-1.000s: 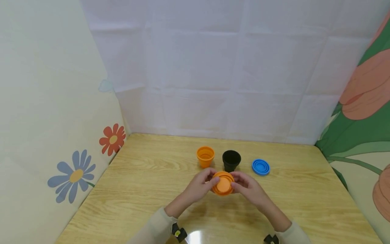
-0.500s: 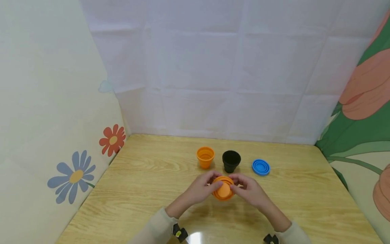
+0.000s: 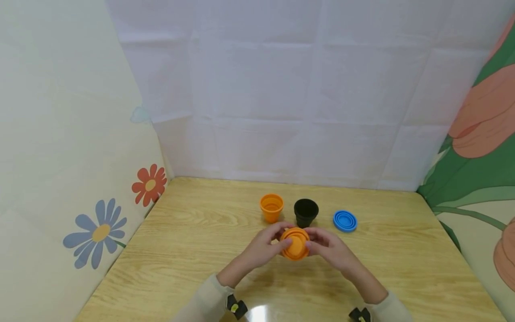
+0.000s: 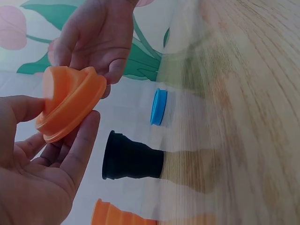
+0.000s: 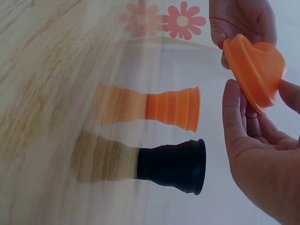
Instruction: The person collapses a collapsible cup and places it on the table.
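You can read no text, label, brand, number or sign: neither on the orange piece (image 3: 297, 246) between your fingers (image 4: 83, 146), nor on the orange cup (image 5: 173, 109), black cup (image 5: 171, 167) and blue disc (image 3: 344, 221) beyond them.

over the table (image 3: 181, 250), a cup (image 3: 297, 247) sits between the left hand (image 3: 261, 247) and right hand (image 3: 331, 251). on the tabletop past the left hand stands a second cup (image 3: 271, 209); just beyond the right hand, a third cup (image 3: 306, 212), then farther right a disc (image 3: 344, 221).
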